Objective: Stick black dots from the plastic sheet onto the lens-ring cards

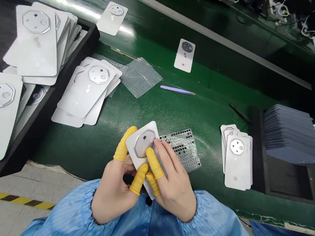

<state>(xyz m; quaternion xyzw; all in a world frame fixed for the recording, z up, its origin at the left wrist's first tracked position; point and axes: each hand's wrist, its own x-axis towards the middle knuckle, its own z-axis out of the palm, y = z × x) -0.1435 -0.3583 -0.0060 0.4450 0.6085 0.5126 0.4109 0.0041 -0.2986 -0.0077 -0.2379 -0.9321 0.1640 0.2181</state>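
Both my hands hold one white phone back cover (pixel 144 142) with an octagonal camera ring, just above the green bench near its front edge. My left hand (pixel 115 189), with yellow finger cots, grips the cover's left edge and underside. My right hand (pixel 171 182), also with yellow cots, pinches the cover from the right, its fingertips pressing on the camera ring. Under and right of the cover lies a clear sheet of small dark parts (pixel 184 145).
A stack of covers (pixel 88 87) lies left of centre, another stack (pixel 238 161) at right. Black trays (pixel 50 98) of covers stand at left, a tray of grey sheets (pixel 292 135) at right. Purple tweezers (pixel 177 90), bubble wrap (pixel 141 76) and single covers (pixel 184 55) lie farther back.
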